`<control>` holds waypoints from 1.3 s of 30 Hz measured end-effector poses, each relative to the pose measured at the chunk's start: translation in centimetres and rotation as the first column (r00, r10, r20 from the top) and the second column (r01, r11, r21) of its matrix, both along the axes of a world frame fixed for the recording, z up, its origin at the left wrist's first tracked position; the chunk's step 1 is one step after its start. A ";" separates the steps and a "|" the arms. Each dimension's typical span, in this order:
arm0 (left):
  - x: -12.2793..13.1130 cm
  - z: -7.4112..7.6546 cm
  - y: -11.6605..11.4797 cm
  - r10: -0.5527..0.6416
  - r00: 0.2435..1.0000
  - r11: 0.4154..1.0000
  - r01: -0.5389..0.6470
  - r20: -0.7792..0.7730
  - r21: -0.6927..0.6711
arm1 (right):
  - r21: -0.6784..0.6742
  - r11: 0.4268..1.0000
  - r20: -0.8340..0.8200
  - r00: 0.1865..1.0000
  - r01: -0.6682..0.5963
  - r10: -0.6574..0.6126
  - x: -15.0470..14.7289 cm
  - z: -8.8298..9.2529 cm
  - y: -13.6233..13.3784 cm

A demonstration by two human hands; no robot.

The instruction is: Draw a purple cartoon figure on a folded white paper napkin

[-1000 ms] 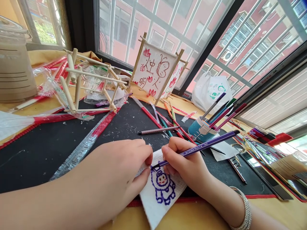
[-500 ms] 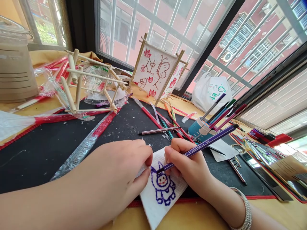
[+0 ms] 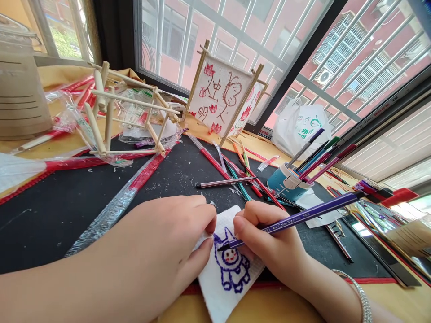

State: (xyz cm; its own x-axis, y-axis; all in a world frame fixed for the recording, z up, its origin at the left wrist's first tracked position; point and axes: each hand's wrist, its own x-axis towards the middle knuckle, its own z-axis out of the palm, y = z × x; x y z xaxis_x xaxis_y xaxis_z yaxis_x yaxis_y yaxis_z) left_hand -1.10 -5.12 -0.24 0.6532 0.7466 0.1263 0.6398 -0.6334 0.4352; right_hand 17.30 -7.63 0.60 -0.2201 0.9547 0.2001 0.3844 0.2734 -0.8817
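Across the bench (image 3: pixel 242 305), a light, limp paper napkin (image 3: pixel 224 282) lies at the near edge of the black mat (image 3: pixel 67 233), easily creased and best held by its edge. Left fingers (image 3: pixel 205 246) pinch it there; right fingers (image 3: pixel 244 224) grip a purple felt-tip pen (image 3: pixel 296 222). A bamboo lantern frame (image 3: pixel 128 101) stands far left.

Two hands are at work here, one left hand (image 3: pixel 168 233) and one right hand (image 3: pixel 269 233), with one felt pen (image 3: pixel 292 226) held in the right hand's fingers. Under the fingertips of both lies one paper napkin (image 3: pixel 229 287) bearing one drawn creature (image 3: pixel 232 264). Behind those fingers, one bracelet (image 3: pixel 358 296) circles the right wrist. Past the fingertips are one cup (image 3: pixel 286 181) holding at least five pens, one loose pen (image 3: pixel 225 182), one bare bamboo frame (image 3: pixel 128 116), one paper lantern (image 3: pixel 218 96) and one plastic bag (image 3: pixel 299 128).
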 end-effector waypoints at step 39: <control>-0.2 -1.9 -0.5 -0.036 0.997 0.939 0.011 0.065 0.343 | -0.091 0.995 0.005 0.999 -0.050 0.051 0.2 0.2 -0.4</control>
